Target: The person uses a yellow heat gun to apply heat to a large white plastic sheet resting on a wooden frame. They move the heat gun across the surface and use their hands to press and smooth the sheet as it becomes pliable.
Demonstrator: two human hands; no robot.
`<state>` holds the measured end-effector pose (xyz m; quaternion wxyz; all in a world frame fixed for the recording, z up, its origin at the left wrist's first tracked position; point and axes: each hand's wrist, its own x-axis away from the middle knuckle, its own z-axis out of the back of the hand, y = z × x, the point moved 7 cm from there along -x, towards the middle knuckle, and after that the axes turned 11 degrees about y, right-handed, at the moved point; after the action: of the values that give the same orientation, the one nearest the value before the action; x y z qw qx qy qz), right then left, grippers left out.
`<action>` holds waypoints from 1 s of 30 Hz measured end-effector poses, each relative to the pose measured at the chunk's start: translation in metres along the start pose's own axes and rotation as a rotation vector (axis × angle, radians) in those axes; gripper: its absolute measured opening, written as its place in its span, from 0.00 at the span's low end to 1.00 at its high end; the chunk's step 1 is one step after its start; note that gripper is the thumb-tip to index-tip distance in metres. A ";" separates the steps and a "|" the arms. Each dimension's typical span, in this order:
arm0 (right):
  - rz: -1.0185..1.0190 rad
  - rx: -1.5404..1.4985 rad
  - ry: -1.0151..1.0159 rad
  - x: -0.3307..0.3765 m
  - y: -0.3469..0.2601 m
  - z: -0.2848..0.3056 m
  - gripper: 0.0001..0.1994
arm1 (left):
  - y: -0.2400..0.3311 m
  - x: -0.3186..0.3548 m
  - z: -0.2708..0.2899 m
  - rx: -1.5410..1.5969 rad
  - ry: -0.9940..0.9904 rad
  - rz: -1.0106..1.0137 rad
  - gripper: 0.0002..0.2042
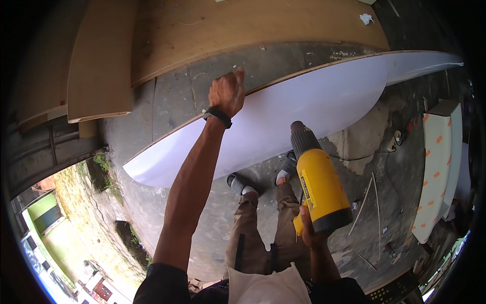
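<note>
While the left hand (227, 93) clasps the white panel's (304, 111) top edge, the right hand (310, 229), at five o'clock, apparently grips a yellow heat gun (320, 185).

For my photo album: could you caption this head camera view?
Left hand grips the edge of a white panel; right hand aims a yellow heat gun at it.

A narrow label (307, 188) runs along the side of the yellow heat gun (321, 187), pale with small dark print. At the right, a long white panel (434, 172) lies on the floor, its protective film dotted with repeated small orange-red marks. No screens or signs show.
</note>
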<state>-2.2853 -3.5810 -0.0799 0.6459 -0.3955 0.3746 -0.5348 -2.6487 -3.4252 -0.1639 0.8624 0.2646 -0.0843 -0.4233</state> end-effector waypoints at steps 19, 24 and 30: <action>-0.104 -0.022 -0.175 -0.050 -0.017 0.032 0.32 | 0.023 -0.012 -0.041 -0.240 -0.132 0.238 0.49; -0.143 0.025 -0.106 -0.061 -0.011 0.038 0.33 | 0.012 -0.013 -0.045 -0.210 -0.085 0.250 0.48; -0.318 -0.035 0.249 -0.078 0.019 0.076 0.33 | 0.007 -0.012 -0.049 -0.271 -0.075 0.259 0.47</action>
<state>-2.2205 -3.4933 -0.0616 0.4951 -0.3919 0.3936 -0.6681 -2.6333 -3.3937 -0.2012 0.9336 0.1171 -0.0918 -0.3258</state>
